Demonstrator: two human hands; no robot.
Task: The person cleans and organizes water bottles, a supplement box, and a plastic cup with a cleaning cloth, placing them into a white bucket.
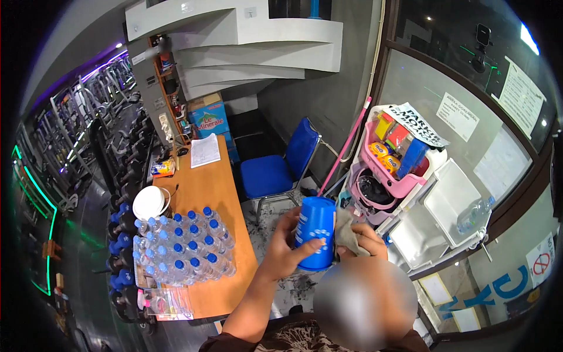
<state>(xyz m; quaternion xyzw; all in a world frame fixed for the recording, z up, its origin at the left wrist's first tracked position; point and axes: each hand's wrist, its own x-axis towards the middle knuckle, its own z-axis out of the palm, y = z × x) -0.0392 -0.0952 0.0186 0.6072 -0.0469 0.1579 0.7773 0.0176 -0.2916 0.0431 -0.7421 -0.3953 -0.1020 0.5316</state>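
Observation:
My left hand (287, 247) is wrapped round a blue plastic tumbler (316, 226) with white markings, its thumb across the front. The tumbler is held up off the floor, its narrower end at the top. A greyish cloth (348, 234) is gripped in my right hand (368, 242) and pressed against the tumbler's right side. Part of the right hand's palm is hidden behind the cloth. Beneath, a blurred patch covers part of my body and right forearm.
To the left, a wooden table (202, 176) carries several water bottles (190, 246), a white tub (151, 203) and papers (205, 151). A blue chair (270, 173) stands ahead. On the right, a white rack (410, 240) holds a pink basket (390, 167); a pink-handled pole (346, 146) leans near it.

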